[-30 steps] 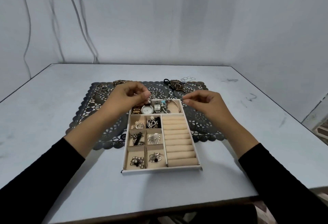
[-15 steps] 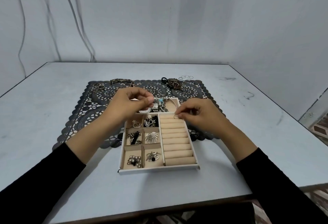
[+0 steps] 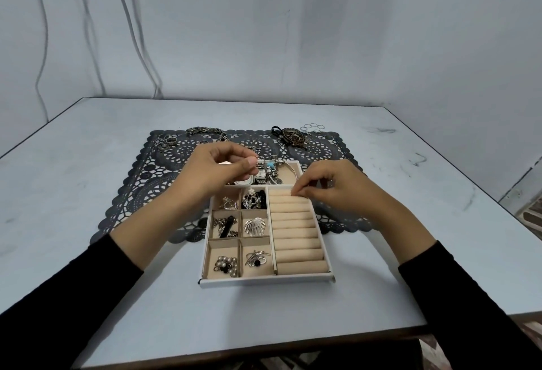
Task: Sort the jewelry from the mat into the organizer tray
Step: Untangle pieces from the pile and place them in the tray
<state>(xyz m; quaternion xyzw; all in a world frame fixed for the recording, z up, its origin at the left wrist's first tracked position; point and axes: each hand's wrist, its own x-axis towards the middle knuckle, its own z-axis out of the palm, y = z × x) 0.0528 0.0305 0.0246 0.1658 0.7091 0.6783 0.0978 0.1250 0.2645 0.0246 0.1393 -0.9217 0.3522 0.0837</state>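
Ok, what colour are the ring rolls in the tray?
Plain beige: the ring rolls show best in the head view.

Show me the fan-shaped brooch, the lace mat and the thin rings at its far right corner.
fan-shaped brooch (image 3: 254, 226): head view, its centre.
thin rings (image 3: 313, 126): head view, middle ring.
lace mat (image 3: 146, 182): head view, bare left part.

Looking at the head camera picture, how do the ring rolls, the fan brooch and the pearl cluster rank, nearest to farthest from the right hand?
1. Ring rolls: right side of the tray, their far end under the right hand.
2. Fan brooch: middle row, beside the rolls.
3. Pearl cluster: front left compartment.
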